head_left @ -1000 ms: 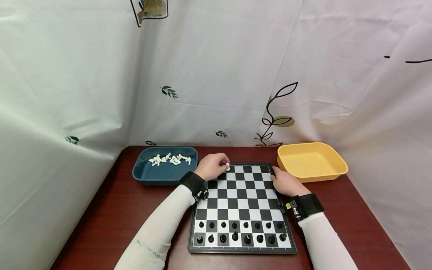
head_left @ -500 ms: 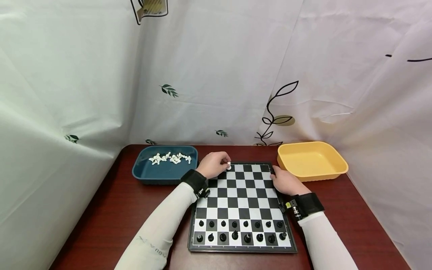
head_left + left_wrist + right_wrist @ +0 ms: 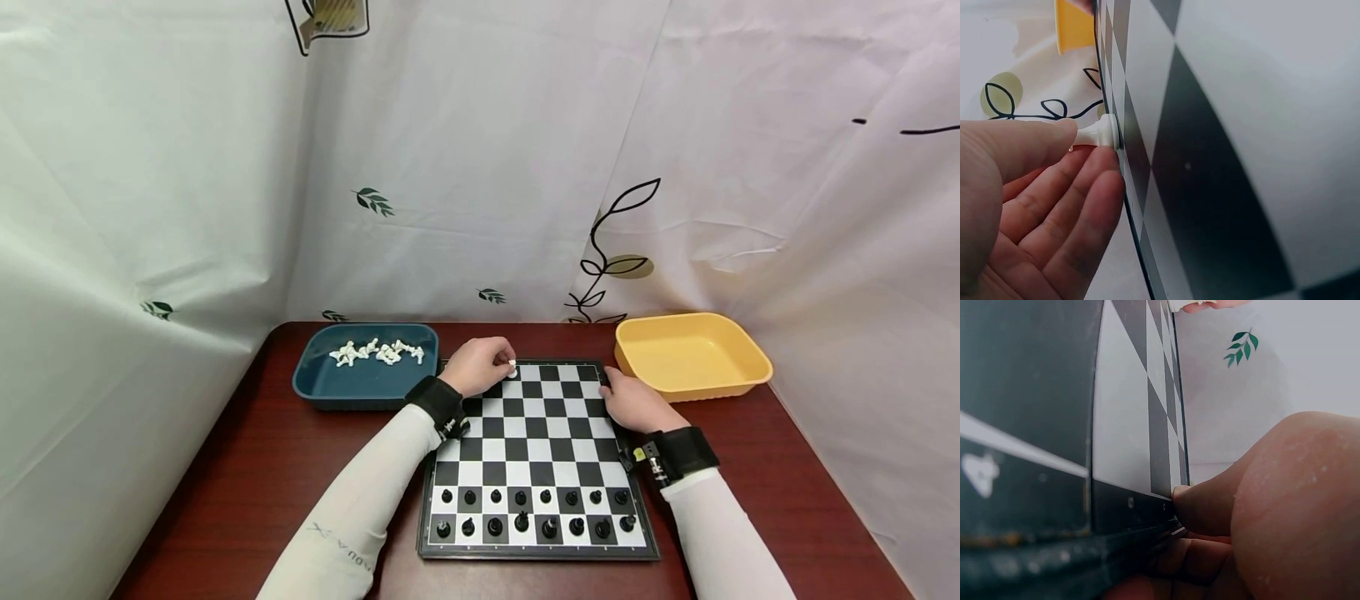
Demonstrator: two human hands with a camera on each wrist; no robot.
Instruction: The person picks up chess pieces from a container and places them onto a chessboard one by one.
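Observation:
My left hand (image 3: 477, 365) reaches over the far left of the black-and-white chessboard (image 3: 540, 451). Between thumb and fingers it pinches a small white chess piece (image 3: 1102, 132), whose round base is right at the board surface in the left wrist view. The piece stands at the far row, partly covered by the fingers. At the board's far right corner, my right hand (image 3: 637, 402) holds the edge; in the right wrist view its thumb (image 3: 1200, 503) lies on the border and the other fingers curl beneath. Two rows of black chess pieces (image 3: 521, 522) stand along the near side.
A dark blue tray (image 3: 322, 387) with several white chess pieces (image 3: 386, 354) lying in it stands at the back left. At the back right is a yellow tray (image 3: 693, 354), close beyond the right hand. Patterned white cloth (image 3: 480, 167) hangs behind the reddish-brown table (image 3: 247, 492).
My left hand has slid slightly to the right along the far row with the white chess piece in its fingers. My right hand keeps its place on the board's edge.

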